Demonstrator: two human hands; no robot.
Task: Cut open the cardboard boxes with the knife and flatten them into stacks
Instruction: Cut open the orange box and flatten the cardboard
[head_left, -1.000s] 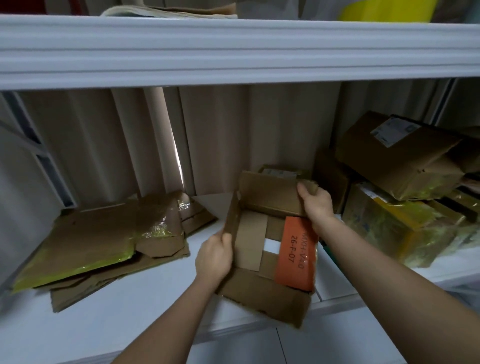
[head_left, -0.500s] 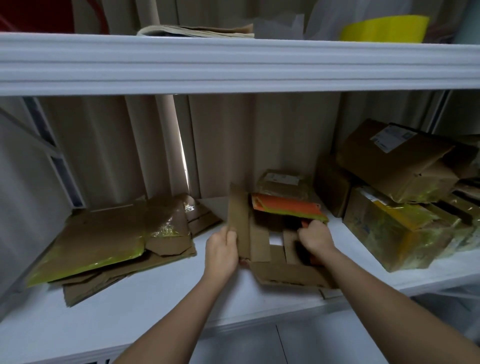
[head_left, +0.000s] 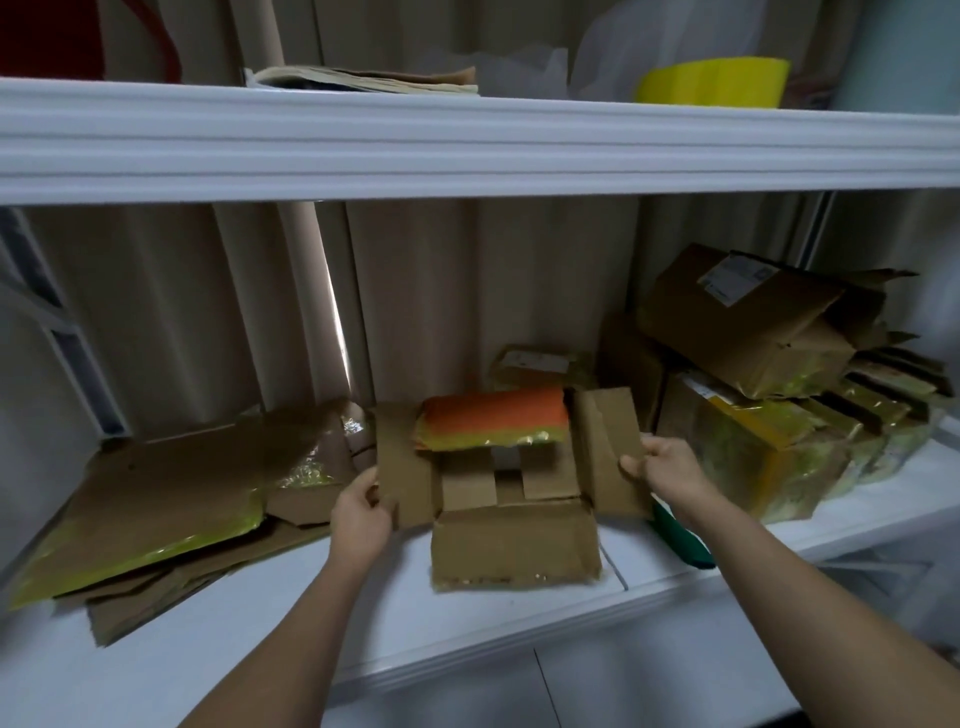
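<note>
The white shelf (head_left: 218, 644) runs right across the view, and everything that matters sits on it. At nine o'clock lies the flattened stack (head_left: 171, 499), brown sheets with glossy yellow-green tape, spread low and wide. Over at three o'clock, the unopened boxes (head_left: 748, 332) are heaped on one another, some wrapped in yellowish film, a white label showing on the top one; what is inside them cannot be seen.

Dead centre now: the opened box (head_left: 511, 499), splayed on the shelf, near flap hanging toward six o'clock, side flaps out toward nine and three, and an orange panel (head_left: 496, 413) tipped up at twelve. The middle shows only bare cardboard flaps. Nothing is in it, as far as the view tells.

The left hand (head_left: 361, 512) pinches the edge of the left flap, thumb on top, fingers tucked behind. The right hand (head_left: 662, 467) pinches the right flap's outer edge the same way. A dark green object (head_left: 680, 538) lies on the shelf at four o'clock just beside the right forearm; it may be the knife, but that cannot be told.

This cardboard looks light and thin, stiff across a panel but ready to fold at the creases. The taped patches look slick, so bare brown edges are likely the better hold. The orange panel stands proud and probably needs pressing down before the sheet goes to the stack at nine o'clock.
</note>
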